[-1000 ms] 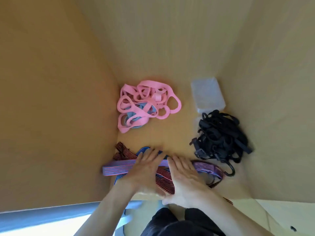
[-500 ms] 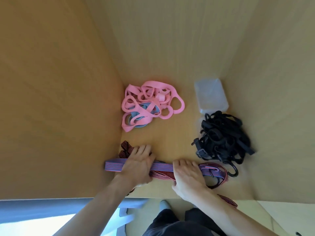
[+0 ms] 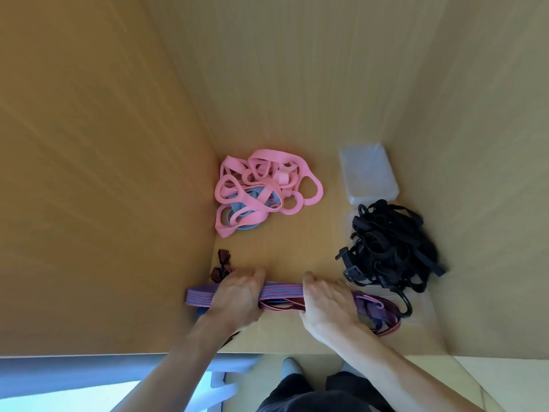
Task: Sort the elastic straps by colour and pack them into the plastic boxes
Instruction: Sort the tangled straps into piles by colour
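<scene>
Grips the striped straps (image 3: 280, 288) with both hands at the near edge of the tabletop (image 3: 297, 245). Clamps the left hand (image 3: 237, 295) over the bundle near its left end, fingers curled across the far side, with a short blue-and-red length sticking out leftward against the left panel (image 3: 104, 203). Clamps the right hand (image 3: 326, 304) over the same bundle further right, fingers likewise curled, with looped ends spilling out to its right. Leaves a bare span of strap between the two hands. Shows a dark red striped end lying loose just beyond the left hand, beside the left panel. Shows the pink straps (image 3: 261, 185) heaped at the far left, touching the left panel, on top of a blue item (image 3: 240, 226) that is mostly hidden, possibly a lid. Shows the box (image 3: 368, 173), clear plastic, at the far right, just behind the black straps (image 3: 392, 254). Shows that black pile well apart from the pink one, buckles turned toward the middle, with a black hook (image 3: 405, 307) at its near end, just beside the striped loops.
</scene>
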A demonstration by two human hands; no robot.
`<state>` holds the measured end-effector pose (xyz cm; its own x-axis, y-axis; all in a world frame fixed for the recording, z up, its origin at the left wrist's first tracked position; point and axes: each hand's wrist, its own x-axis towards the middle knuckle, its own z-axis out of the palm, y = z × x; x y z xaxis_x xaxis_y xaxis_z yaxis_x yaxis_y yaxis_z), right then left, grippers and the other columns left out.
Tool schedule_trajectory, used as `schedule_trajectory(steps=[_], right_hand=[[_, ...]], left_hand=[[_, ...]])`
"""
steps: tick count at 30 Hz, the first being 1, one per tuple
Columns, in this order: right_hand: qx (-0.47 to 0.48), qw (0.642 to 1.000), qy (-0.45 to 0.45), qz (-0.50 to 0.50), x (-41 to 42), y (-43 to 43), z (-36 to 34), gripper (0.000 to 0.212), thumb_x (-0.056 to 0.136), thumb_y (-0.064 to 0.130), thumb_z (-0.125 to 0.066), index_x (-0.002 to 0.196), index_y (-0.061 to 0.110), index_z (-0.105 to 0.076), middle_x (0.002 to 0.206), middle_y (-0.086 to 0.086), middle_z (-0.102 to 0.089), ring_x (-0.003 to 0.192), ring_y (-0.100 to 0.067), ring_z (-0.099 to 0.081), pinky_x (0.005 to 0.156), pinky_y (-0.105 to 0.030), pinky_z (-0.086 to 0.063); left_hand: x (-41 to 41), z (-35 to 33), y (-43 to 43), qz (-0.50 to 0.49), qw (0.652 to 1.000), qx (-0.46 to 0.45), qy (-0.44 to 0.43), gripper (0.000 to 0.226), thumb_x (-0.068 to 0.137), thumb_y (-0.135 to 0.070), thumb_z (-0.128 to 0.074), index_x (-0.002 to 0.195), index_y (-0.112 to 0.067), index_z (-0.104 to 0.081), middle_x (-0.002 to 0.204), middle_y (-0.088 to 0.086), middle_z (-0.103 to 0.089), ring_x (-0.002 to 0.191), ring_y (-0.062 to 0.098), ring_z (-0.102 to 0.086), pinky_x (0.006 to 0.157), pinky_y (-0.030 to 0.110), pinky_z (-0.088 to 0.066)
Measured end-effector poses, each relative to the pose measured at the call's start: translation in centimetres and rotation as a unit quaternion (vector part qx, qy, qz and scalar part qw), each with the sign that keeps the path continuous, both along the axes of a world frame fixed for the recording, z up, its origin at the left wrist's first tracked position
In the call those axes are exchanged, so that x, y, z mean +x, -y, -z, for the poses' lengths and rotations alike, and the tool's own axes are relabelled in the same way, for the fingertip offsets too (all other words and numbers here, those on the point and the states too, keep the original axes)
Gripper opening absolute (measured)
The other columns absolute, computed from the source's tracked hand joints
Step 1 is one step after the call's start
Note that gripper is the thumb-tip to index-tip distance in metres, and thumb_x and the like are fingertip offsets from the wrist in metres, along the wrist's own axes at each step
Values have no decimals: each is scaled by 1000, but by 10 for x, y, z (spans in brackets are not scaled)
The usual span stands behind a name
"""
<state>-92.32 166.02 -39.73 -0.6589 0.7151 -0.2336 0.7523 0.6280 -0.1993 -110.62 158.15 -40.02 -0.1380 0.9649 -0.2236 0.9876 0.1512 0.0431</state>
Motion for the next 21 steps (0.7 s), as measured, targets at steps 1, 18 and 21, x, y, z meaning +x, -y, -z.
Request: schedule_trajectory(steps=[1,18,21], right_hand=[[3,1000,-16,6,0,0,-4,34,81,25,-70,102,21,-44,99,0,-68,91,-24,-67,80,-35,-42],[-244,904,-285,206,-27,-7,-37,22,74,39,-63,86,28,-48,76,7,-62,62,-7,-58,48,-21,-40],[-341,837,-336,266,-44,-14,-32,19,81,34,-68,89,25,-54,78,4,-63,55,-6,-55,45,-17,-41]], left_hand=[[-1,-1,1,-19,1000,1,8,36,73,-28,-68,102,-17,-51,87,1,-67,84,29,-65,74,37,-46],[-14,-42,-16,-257,925,118,254,15,72,-18,-74,78,-20,-60,67,-4,-65,67,27,-61,59,36,-50],[-11,-50,-25,-311,857,85,403,22,74,-9,-83,87,-16,-66,75,-5,-71,71,15,-64,65,25,-51]])
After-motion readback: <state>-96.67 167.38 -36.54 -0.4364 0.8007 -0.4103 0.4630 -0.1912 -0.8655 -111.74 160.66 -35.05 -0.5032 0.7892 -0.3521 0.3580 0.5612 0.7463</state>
